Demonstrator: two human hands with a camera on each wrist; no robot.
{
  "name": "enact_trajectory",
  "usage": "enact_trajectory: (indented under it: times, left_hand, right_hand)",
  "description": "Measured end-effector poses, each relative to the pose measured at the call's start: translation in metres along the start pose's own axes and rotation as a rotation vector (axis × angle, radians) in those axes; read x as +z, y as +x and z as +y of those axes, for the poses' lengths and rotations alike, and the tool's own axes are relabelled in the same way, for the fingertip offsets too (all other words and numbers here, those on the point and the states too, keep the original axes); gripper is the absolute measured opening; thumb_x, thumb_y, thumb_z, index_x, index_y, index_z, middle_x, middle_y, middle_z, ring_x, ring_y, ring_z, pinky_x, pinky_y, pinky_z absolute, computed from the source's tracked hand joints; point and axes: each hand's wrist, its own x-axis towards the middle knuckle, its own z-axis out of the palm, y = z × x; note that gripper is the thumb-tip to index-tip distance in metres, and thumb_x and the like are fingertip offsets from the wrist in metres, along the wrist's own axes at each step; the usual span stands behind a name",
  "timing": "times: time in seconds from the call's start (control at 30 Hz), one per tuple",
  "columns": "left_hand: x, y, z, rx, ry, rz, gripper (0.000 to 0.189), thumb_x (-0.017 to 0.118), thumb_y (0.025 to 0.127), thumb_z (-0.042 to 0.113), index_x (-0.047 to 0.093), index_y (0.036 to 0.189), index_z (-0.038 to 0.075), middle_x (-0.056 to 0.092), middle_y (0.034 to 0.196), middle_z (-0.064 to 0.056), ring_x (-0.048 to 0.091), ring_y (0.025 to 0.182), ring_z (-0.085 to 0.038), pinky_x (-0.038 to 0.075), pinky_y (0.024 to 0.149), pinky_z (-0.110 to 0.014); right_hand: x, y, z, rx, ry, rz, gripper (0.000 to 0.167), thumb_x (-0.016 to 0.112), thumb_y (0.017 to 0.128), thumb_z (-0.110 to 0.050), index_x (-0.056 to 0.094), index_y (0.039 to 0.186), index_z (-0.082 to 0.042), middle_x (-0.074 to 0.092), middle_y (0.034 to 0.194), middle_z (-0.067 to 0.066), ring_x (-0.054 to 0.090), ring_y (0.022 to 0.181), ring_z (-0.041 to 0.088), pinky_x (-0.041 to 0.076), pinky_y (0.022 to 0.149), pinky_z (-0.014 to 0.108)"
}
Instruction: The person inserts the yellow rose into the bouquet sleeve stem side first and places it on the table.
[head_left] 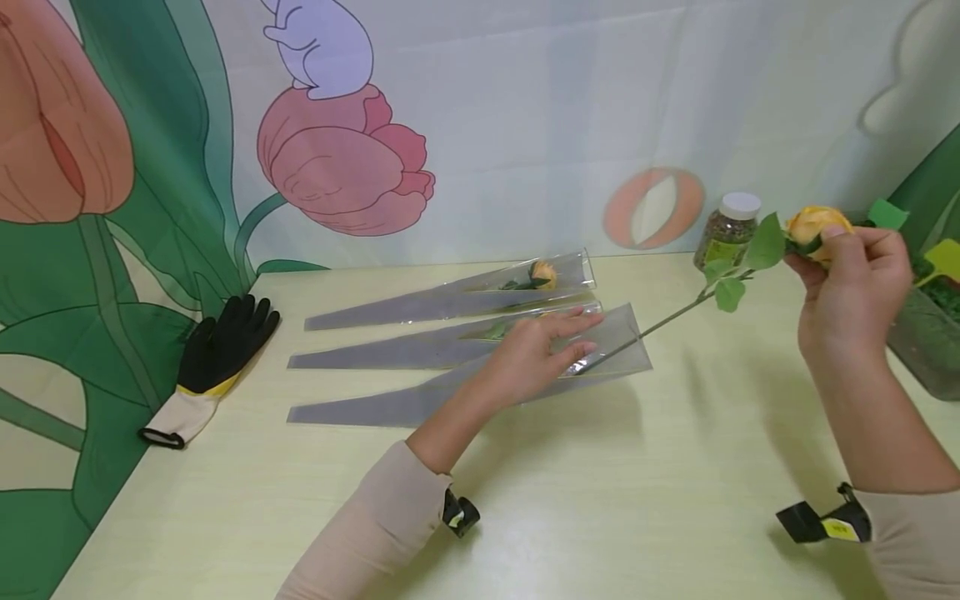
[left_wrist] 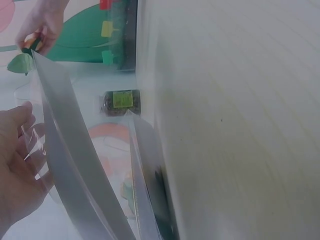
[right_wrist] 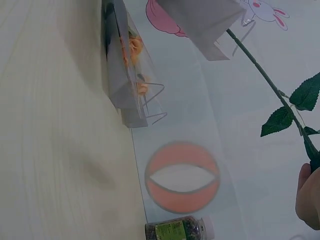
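My right hand pinches an orange-yellow artificial rose close below its bloom. Its green stem slopes down to the left, and the lower end is inside the mouth of a flower sleeve, grey on one side and clear on the other. My left hand grips this sleeve near its mouth, raised off the table, as the left wrist view shows; the fingers lie against the clear film. Behind it lie two more sleeves, the far sleeve and the middle sleeve, with orange roses inside.
A white-capped jar stands at the table's back edge. To the right is a clear container with green filling and coloured tags. One black-and-white work glove lies at the left. A printed backdrop hangs behind the table.
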Motion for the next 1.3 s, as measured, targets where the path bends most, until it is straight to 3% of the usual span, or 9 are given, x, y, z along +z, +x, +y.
enact_trajectory:
  times: [0.1,0.13,0.2,0.27,0.33,0.4,0.8,1.0,1.3]
  left_hand:
    - [0.0,0.0,0.0,0.01,0.013,0.007,0.041,0.06,0.091,0.025,0.055,0.13,0.016,0.047,0.135,-0.007,0.062,0.063,-0.01,0.04,0.072,-0.022]
    - [0.0,0.0,0.0,0.012,0.016,0.01,0.041,0.061,0.091,0.025,0.056,0.13,0.015,0.048,0.135,-0.007,0.065,0.075,-0.01,0.04,0.073,-0.022]
    - [0.0,0.001,0.001,0.015,0.025,0.013,0.041,0.061,0.091,0.025,0.056,0.13,0.016,0.048,0.134,-0.007,0.063,0.091,-0.011,0.04,0.075,-0.022]
    - [0.0,0.001,0.001,0.016,0.021,0.013,0.04,0.061,0.091,0.025,0.056,0.13,0.015,0.049,0.134,-0.007,0.062,0.096,-0.01,0.04,0.076,-0.022]
    - [0.0,0.002,0.001,0.017,0.022,0.021,0.04,0.061,0.09,0.024,0.057,0.129,0.015,0.05,0.133,-0.007,0.052,0.115,-0.01,0.04,0.076,-0.022]
    - [0.0,0.002,0.001,0.02,0.018,0.029,0.039,0.062,0.09,0.023,0.057,0.128,0.015,0.051,0.132,-0.008,0.045,0.122,-0.01,0.039,0.076,-0.022]
    - [-0.002,0.003,0.001,0.012,0.008,0.027,0.04,0.061,0.091,0.024,0.056,0.13,0.016,0.049,0.134,-0.007,0.04,0.126,-0.01,0.038,0.079,-0.024]
    - [-0.002,0.003,0.002,0.002,0.002,0.031,0.04,0.061,0.09,0.024,0.056,0.13,0.016,0.049,0.134,-0.006,0.042,0.124,-0.01,0.04,0.074,-0.023]
    - [-0.003,0.002,0.003,-0.004,0.0,0.025,0.042,0.06,0.09,0.026,0.055,0.131,0.017,0.048,0.135,-0.005,0.042,0.124,-0.01,0.041,0.074,-0.023]
  right_hand:
    - [0.001,-0.004,0.001,-0.007,0.012,-0.016,0.017,0.062,0.082,0.005,0.045,0.078,0.004,0.049,0.102,0.018,0.06,0.084,0.025,0.053,0.057,0.027]
    - [0.002,-0.005,0.002,-0.01,0.012,-0.022,0.017,0.062,0.082,0.005,0.046,0.078,0.004,0.049,0.102,0.018,0.06,0.084,0.025,0.053,0.057,0.027]
    - [0.002,-0.007,0.004,-0.013,0.01,-0.035,0.017,0.062,0.082,0.006,0.046,0.078,0.004,0.049,0.101,0.019,0.06,0.084,0.025,0.053,0.058,0.027]
    - [0.002,-0.009,0.004,-0.007,0.014,-0.049,0.016,0.062,0.082,0.006,0.046,0.079,0.004,0.048,0.101,0.019,0.06,0.083,0.025,0.053,0.059,0.027]
    - [0.003,-0.011,0.005,0.003,0.027,-0.059,0.017,0.063,0.082,0.006,0.046,0.079,0.005,0.048,0.1,0.019,0.06,0.082,0.025,0.053,0.059,0.028]
    - [0.003,-0.012,0.006,0.013,0.03,-0.071,0.017,0.063,0.082,0.006,0.046,0.079,0.005,0.048,0.1,0.018,0.06,0.08,0.024,0.053,0.059,0.028]
    - [0.005,-0.018,0.01,0.001,0.002,-0.109,0.017,0.064,0.081,0.006,0.048,0.078,0.006,0.047,0.093,0.019,0.059,0.079,0.023,0.054,0.063,0.029]
    - [0.006,-0.019,0.01,0.002,-0.031,-0.096,0.016,0.064,0.081,0.005,0.048,0.077,0.005,0.047,0.097,0.018,0.059,0.08,0.022,0.053,0.066,0.026]
    - [0.006,-0.023,0.008,0.044,-0.017,-0.104,0.015,0.063,0.081,0.008,0.049,0.08,0.006,0.049,0.095,0.016,0.061,0.078,0.021,0.053,0.068,0.025]
